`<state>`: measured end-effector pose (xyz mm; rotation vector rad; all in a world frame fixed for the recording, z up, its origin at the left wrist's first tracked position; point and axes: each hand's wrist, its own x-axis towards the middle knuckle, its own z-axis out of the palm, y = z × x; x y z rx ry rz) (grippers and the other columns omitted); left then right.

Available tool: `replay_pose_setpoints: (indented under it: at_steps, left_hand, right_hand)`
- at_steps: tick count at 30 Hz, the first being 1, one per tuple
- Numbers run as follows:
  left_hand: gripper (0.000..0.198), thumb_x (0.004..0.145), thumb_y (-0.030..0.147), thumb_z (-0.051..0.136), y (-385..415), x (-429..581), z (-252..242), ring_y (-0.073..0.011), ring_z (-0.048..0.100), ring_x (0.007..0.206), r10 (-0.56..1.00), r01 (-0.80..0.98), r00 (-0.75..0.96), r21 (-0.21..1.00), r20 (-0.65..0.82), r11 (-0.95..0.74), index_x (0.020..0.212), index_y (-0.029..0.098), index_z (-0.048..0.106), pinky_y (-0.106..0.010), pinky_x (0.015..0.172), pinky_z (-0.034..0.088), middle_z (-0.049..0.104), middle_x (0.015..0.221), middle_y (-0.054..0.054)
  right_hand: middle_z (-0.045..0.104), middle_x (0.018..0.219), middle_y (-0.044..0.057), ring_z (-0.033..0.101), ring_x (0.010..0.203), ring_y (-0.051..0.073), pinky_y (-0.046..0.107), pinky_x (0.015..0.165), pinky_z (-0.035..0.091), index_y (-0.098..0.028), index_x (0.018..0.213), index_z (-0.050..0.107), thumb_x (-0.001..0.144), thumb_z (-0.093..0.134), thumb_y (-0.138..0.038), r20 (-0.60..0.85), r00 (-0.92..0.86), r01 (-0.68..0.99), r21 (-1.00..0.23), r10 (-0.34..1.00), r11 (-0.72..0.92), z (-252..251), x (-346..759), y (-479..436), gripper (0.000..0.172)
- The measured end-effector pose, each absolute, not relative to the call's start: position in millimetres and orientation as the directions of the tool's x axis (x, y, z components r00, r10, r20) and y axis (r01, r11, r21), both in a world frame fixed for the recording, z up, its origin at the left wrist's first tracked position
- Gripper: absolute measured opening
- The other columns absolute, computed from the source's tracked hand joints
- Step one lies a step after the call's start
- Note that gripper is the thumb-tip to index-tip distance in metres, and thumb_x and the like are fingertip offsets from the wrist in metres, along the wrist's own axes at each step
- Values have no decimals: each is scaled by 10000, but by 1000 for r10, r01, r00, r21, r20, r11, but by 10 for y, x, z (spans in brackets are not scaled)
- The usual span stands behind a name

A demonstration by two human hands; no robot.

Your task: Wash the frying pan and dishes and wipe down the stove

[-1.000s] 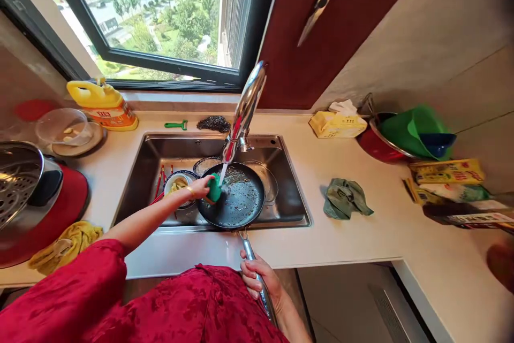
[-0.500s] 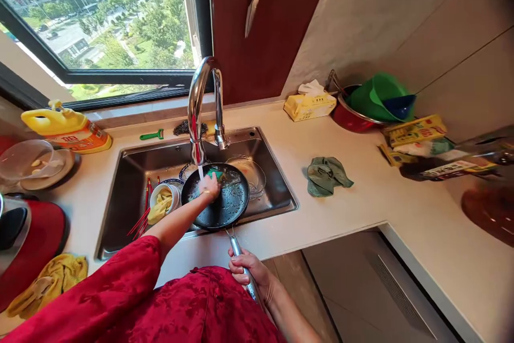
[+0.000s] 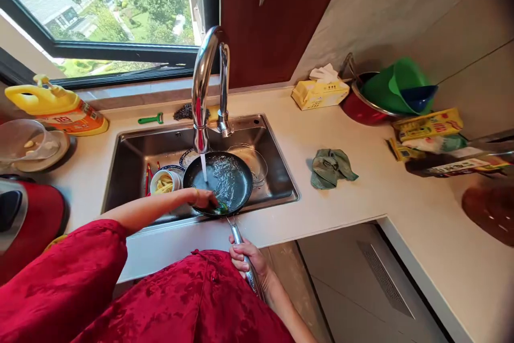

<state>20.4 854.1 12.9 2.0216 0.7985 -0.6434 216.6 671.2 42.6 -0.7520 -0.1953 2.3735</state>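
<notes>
Kitchen counter [image 3: 361, 214]: a wet black frying pan [image 3: 219, 182], slippery and best taken by its steel handle [image 3: 239, 241], is held over a stainless sink [image 3: 277, 172] beneath a chrome faucet [image 3: 203, 91]. Its long axis points to 6 o'clock. The handle is gripped by the closed right hand [image 3: 246, 257]; a green sponge [image 3: 221, 207] is pressed to the near rim by the left hand [image 3: 203, 199].

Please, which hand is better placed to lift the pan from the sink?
Right, likely: the right hand wraps the steel handle of the frying pan, while the left hand holds a green sponge inside the pan.
</notes>
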Motion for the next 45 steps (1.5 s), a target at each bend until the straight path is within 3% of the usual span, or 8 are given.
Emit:
replay_pose_setpoints:
  at_steps: [3,8,11,15,24,31,37,45]
  left_hand:
    - [431,661,15,546,8647,-123,153,-132,543,719,323,793,592,460,-739,-400,1020,203,693,-210,670,439,675,836,17]
    - [184,642,77,602,8920,-246,206,-242,534,885,648,905,416,222,-638,-363,771,135,719,-320,766,410,637,874,-80]
    - [257,748,192,556,8977,-69,139,-282,506,996,776,940,339,170,-532,-294,969,190,689,-350,791,404,568,1058,-105]
    - [465,836,235,469,8875,402,-38,-215,531,963,855,949,303,218,-420,-229,1295,308,481,-285,778,425,510,1128,-79]
    - [429,769,88,514,8582,228,-138,-135,534,795,487,656,751,592,-446,-469,1146,249,640,-219,795,429,578,968,-43]
    - [400,808,181,529,8871,117,-123,-208,551,957,806,904,361,388,-469,-179,1191,270,603,-285,848,419,587,1078,-62]
    - [501,852,190,430,9057,834,-60,-259,520,1027,881,937,191,347,-432,-33,1347,264,426,-340,814,443,483,1186,-142]
    - [425,818,184,500,8603,747,17,-145,551,844,561,708,698,545,-445,-448,1218,303,579,-225,790,433,567,1035,-48]
  right_hand:
    - [409,485,-130,171,300,7,125,290,248,-209,895,444,676,650,-252,-462,-638,-533,-312,616,-786,418,2143,6723,304]
    - [413,465,-127,206,301,12,133,287,134,-204,872,426,625,672,-249,-539,-633,-454,-322,555,-831,539,2123,6775,352]
    - [426,463,-116,241,308,8,145,311,80,-201,859,414,602,665,-227,-601,-597,-400,-350,531,-847,636,2098,6796,360]
    - [420,461,-114,253,315,3,160,340,56,-197,857,411,597,663,-233,-647,-554,-367,-375,524,-851,702,2058,6802,363]
    - [408,464,-121,225,304,6,166,331,43,-199,862,420,605,686,-248,-588,-562,-456,-367,582,-811,576,2058,6756,373]
    - [401,483,-124,212,318,3,152,341,59,-209,867,414,614,662,-228,-616,-561,-427,-356,552,-831,662,2062,6768,354]
    - [407,468,-111,236,331,6,155,348,73,-199,847,426,588,653,-206,-693,-493,-378,-374,526,-847,847,2027,6799,344]
    - [400,486,-122,220,318,10,131,312,186,-209,873,449,608,679,-259,-679,-490,-397,-385,547,-833,778,2066,6758,355]
